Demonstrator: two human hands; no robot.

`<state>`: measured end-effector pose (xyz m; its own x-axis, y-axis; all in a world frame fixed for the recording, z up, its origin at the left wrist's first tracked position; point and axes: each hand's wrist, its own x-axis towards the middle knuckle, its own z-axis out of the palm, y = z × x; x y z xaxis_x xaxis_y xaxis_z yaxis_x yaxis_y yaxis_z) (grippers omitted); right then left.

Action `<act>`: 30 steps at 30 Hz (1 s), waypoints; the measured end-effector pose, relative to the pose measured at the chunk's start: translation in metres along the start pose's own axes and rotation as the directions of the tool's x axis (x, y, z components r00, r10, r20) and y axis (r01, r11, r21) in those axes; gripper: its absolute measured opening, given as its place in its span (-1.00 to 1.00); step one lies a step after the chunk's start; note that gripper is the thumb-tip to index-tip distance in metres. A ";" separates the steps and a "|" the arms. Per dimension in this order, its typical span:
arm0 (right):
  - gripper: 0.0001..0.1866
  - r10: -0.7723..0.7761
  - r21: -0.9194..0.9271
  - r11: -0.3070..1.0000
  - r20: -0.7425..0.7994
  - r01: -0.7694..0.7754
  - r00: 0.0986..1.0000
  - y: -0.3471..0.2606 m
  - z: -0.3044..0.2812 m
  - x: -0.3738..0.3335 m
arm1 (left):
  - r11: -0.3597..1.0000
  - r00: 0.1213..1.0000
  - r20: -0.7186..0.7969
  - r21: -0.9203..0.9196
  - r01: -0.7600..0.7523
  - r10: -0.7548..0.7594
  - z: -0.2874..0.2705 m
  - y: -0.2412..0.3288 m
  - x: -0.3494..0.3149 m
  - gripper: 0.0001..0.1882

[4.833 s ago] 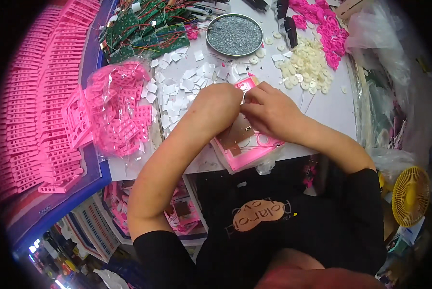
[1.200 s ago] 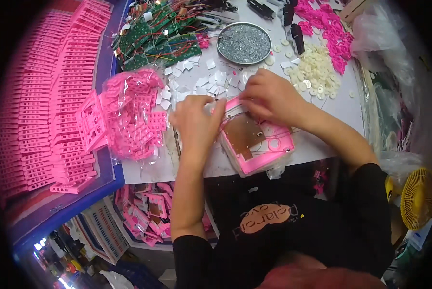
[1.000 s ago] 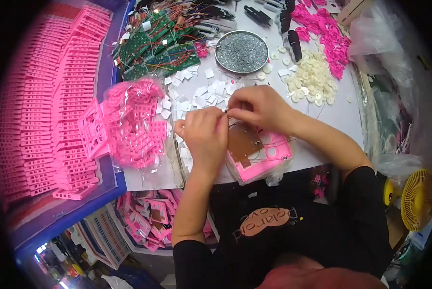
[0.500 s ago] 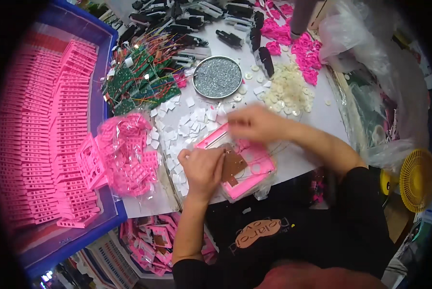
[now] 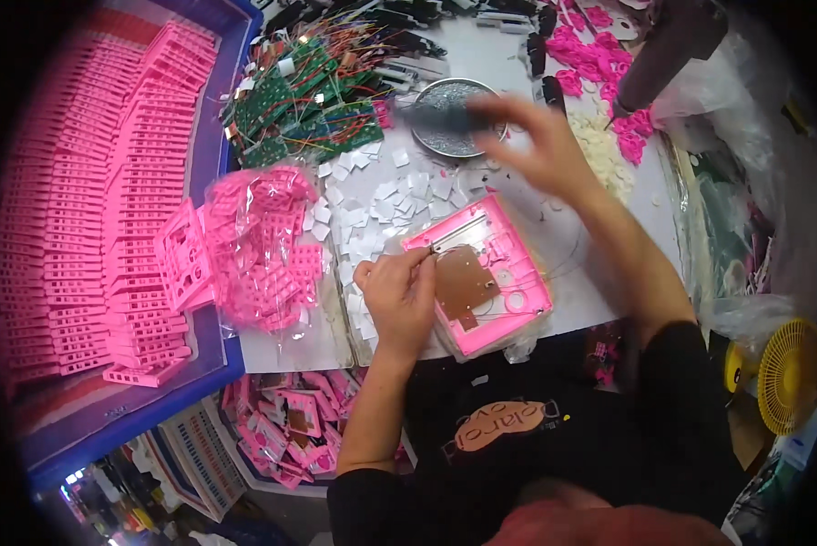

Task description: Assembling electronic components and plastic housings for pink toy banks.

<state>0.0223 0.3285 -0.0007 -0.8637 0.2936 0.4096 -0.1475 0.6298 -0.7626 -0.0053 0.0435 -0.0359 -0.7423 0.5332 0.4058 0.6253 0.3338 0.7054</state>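
A pink plastic case (image 5: pixel 528 314), open side up, lies on the table in front of me. Inside it sit a brown circuit board (image 5: pixel 466 282), a slim metal rod (image 5: pixel 460 233) and thin wires. My left hand (image 5: pixel 399 296) is closed in a pinch at the case's left edge, by the board's corner; whatever is between its fingertips is too small to make out. My right hand (image 5: pixel 549 150), smeared by motion, is above and beyond the case. A blurred dark elongated thing (image 5: pixel 436 118) extends left from its fingers, over a round dish of small metal screws (image 5: pixel 454 88).
White square pads (image 5: pixel 399 202) and cream discs (image 5: pixel 599 150) lie scattered. Wired green circuit boards (image 5: pixel 308 118) are heaped far left. A blue crate (image 5: pixel 213 364) of pink panels and bagged pink parts (image 5: pixel 263 250) stand left. A dark power screwdriver (image 5: pixel 672 55) hangs far right.
My right hand has moved from over the case away toward the screw dish, and a dark thing now shows at its fingers. My left hand keeps its pinch at the case. The view has shifted.
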 end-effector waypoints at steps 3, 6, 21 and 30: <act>-0.53 -0.033 0.061 0.998 0.260 0.018 0.965 -0.047 -0.022 -0.075 | 0.986 0.995 -0.005 -0.131 0.102 -0.103 0.003 -0.010 -0.001 -0.92; -0.50 -0.005 0.067 0.997 0.524 -0.036 0.852 -0.052 -0.023 -0.095 | 0.987 0.998 0.056 -0.157 0.023 -0.014 -0.003 -0.007 0.008 -0.91; -0.32 -0.239 -0.015 0.962 0.440 0.273 0.866 -0.070 -0.008 -0.073 | 0.954 0.947 0.173 0.080 -0.288 0.272 -0.013 0.002 0.020 -0.87; -0.23 -0.231 0.033 0.966 0.561 0.257 0.795 -0.051 0.007 -0.080 | 0.846 0.761 0.486 0.078 -0.527 0.429 -0.025 0.015 0.048 -0.77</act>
<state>0.0956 0.2682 0.0017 -0.9229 -0.3151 0.2212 -0.3806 0.6599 -0.6478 -0.0374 0.0547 0.0085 -0.1796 0.9270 0.3294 0.9393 0.0621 0.3375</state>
